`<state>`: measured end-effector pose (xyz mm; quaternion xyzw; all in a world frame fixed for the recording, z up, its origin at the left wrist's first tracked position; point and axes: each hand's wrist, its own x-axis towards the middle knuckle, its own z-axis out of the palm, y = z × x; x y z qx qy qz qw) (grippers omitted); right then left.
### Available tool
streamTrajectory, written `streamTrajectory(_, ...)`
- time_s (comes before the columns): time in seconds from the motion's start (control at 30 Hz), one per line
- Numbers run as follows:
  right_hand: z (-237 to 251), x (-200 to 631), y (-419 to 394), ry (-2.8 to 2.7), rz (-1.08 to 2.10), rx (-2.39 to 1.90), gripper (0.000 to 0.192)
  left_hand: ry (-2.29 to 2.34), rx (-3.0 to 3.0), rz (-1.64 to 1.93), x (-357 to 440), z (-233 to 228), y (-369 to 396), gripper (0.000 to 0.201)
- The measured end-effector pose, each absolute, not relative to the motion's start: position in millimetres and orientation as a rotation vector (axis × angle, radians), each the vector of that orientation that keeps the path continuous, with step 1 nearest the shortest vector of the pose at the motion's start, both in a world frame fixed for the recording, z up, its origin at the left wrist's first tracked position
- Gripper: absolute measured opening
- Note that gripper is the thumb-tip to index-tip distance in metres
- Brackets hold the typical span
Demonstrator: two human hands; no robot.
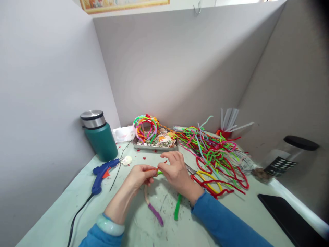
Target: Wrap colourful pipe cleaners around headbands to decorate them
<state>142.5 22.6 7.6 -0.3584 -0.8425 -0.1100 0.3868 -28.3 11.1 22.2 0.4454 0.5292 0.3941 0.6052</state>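
Note:
Close together over the middle of the table, my left hand [141,174] and my right hand [177,171] both pinch a pipe cleaner in several colours. A short orange-red piece [154,169] shows at my left fingertips, and a bit of light green [160,172] lies between the hands. Below my left hand hangs a beige length ending in a purple section [156,214]. A green end [177,207] comes down beneath my right hand. Whether all these lengths are joined is hidden by my fingers. Scissors with yellow and red handles [209,180] lie just right of my right hand.
On the left are a blue glue gun [99,180] with its cord and a green bottle [101,142]. Behind my hands, a metal tray [156,148] carries shells and coloured rings [146,127]. A heap of pipe cleaners [213,145], a jar [288,157] and a black slab [289,216] are rightward.

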Motion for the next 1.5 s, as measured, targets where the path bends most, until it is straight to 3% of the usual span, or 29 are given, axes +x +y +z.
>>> streamTrajectory(0.3,6.5,143.3,25.5,-2.233,-0.294,-0.876,0.013,1.266,1.076,0.911,-27.3,21.4,10.2,0.023)
streamTrajectory(0.73,4.6,142.0,23.9,-2.237,-0.245,-0.868,0.013,1.312,1.136,0.901,-27.8,18.2,12.7,0.031)
streamTrajectory(0.93,-9.5,138.5,25.1,-2.065,-0.057,-0.955,0.013,1.468,1.207,1.104,-27.7,16.5,15.6,0.056)
streamTrajectory(1.1,-21.0,141.0,33.5,-1.869,0.048,-1.0,0.013,2.016,1.755,1.037,-71.3,33.8,-8.9,0.023)
streamTrajectory(1.2,-23.9,140.4,34.6,-1.866,0.079,-1.008,0.012,2.552,1.869,0.733,-109.9,36.0,-31.1,0.031)
streamTrajectory(1.3,-23.6,138.6,31.0,-1.892,0.088,-1.0,0.012,2.701,1.661,0.396,-137.1,24.9,-42.6,0.045)
streamTrajectory(1.5,-21.4,139.4,24.7,-1.915,0.069,-0.992,0.013,2.678,1.582,0.516,-155.8,24.4,-40.4,0.041)
